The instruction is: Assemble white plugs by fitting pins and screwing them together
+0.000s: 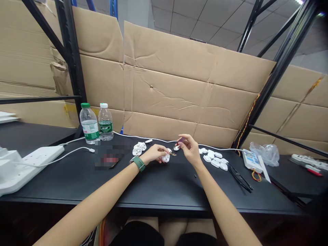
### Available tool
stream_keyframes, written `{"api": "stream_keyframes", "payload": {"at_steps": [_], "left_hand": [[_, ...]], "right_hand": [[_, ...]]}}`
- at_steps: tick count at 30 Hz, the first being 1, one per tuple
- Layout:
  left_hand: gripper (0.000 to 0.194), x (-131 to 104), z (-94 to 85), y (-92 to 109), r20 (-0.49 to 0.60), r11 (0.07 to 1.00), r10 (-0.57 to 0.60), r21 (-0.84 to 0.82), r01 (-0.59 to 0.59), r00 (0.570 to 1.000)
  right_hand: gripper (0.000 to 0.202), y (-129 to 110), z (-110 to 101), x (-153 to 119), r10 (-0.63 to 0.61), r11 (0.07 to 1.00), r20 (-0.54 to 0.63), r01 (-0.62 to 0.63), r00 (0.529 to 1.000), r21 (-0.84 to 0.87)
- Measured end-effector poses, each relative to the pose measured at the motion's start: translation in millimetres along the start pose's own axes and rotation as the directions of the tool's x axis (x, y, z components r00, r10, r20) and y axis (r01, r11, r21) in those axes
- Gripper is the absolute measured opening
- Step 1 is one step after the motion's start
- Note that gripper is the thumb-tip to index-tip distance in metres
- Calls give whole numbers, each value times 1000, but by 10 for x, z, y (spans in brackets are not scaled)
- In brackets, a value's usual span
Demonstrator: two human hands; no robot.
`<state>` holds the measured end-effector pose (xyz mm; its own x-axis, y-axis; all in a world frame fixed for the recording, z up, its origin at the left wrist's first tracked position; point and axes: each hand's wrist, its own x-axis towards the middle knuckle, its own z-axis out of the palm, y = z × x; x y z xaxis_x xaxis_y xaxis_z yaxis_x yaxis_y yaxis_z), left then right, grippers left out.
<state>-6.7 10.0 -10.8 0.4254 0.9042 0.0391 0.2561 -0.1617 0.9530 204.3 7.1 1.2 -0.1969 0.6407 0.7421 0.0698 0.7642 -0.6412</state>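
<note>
My left hand (pixel 154 153), with a green-banded watch at the wrist, has its fingers closed around a small white plastic plug housing (pixel 166 158) just above the black table. In my right hand (pixel 191 149) a small screwdriver (pixel 181 139) with a purple handle is pinched between thumb and fingers. Its thin shaft slants down left towards the housing; whether the tip touches it I cannot tell. Several small brass-coloured pins (pixel 174 154) lie just behind the housing. White plug housings (pixel 138 148) are grouped left of my left hand, and several flat white pieces (pixel 215 160) lie right of my right hand.
Two water bottles (pixel 89 128) stand at the back left, near a white power strip (pixel 33 164) and cable. Eyeglasses (pixel 240 179), a white-and-blue box (pixel 252 160) and a clear plastic bag (pixel 266 154) lie at the right. A cardboard wall (pixel 184 92) borders the back.
</note>
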Motion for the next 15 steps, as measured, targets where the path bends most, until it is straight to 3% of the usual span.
{"api": "stream_keyframes", "payload": {"at_steps": [8,15], "left_hand": [[37,-7,9,6,-3,1000,-1,7,1,1000],[40,8,3,-14,6,1000,-3,0,3,1000]], "right_hand": [[26,3,8,-3,8,1000,44,-7,999,-24],[26,-9,9,-2,14,999,14,-14,1000,-42]]}}
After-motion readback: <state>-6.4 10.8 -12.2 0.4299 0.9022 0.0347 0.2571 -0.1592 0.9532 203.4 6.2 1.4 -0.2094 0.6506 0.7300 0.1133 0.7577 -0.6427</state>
